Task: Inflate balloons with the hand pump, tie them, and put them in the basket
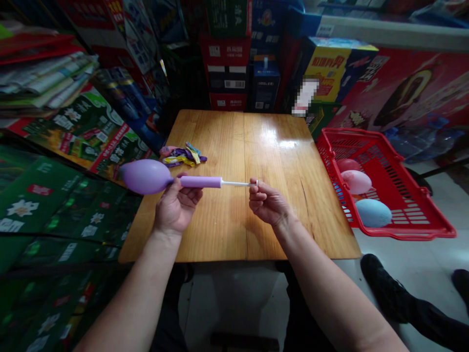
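Note:
A purple balloon (147,176), partly inflated, sits on the left end of a purple hand balloon pump (201,182). My left hand (175,204) pinches the balloon's neck where it meets the pump, with the fingers curled under the barrel. The white plunger rod (236,184) is drawn out to the right. At its end, my right hand (269,201) grips the small white handle, mostly hidden by the fingers. Several flat balloons (183,155) in purple, yellow, pink and blue lie in a heap behind my left hand, on the wooden table (227,230).
To the right stands a red shopping basket (410,200) holding a blue balloon (373,213) and a pink balloon (356,182), among others. Green beer cartons (40,205) crowd the left side. Stacked boxes (227,73) line the back. A person's black shoe (383,286) is at lower right.

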Tool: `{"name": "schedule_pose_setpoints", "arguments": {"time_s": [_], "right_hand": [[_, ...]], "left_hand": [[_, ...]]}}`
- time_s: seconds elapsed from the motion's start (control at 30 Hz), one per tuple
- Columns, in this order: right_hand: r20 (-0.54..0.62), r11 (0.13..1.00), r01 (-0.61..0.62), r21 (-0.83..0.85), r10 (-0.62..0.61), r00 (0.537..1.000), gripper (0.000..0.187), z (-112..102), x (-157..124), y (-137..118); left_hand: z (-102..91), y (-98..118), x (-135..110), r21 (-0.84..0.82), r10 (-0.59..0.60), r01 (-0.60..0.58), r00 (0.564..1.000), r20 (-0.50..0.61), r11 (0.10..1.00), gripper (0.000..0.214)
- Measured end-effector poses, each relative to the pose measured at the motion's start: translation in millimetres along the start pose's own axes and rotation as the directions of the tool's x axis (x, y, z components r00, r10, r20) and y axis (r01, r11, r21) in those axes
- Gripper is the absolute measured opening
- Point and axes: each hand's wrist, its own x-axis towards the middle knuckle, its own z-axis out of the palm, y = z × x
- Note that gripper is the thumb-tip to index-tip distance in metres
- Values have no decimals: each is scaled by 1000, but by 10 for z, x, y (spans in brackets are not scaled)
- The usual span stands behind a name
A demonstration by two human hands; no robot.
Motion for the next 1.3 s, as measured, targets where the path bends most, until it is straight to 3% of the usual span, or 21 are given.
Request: {"name": "schedule_pose_setpoints", "arguments": {"time_s": [0.23,0.4,0.63,0.83,1.1,1.3], "right_hand": [[39,998,-33,56,31,999,17,-60,114,273],[-2,998,-47,29,47,999,18,-27,129,233],[-14,999,16,31,-16,1000,6,12,27,-16],[-23,996,-35,78,37,999,12,-31,72,191],[-9,995,-63,74,63,998,11,-20,53,162],[-48,997,30,69,-27,998,6,-7,-16,-15]], "left_hand": [[98,-225,-142,15,-107,106,992,64,994,30],[85,-155,-97,-13,-116,117,992,43,993,26],[-18,4,-1,-4,42,-42,999,-29,999,23],[108,-193,-156,41,-98,94,991,94,995,29],[89,-147,-51,2,-97,97,995,14,995,22],[26,-24,36,0,47,-47,997,-67,999,25]]}}
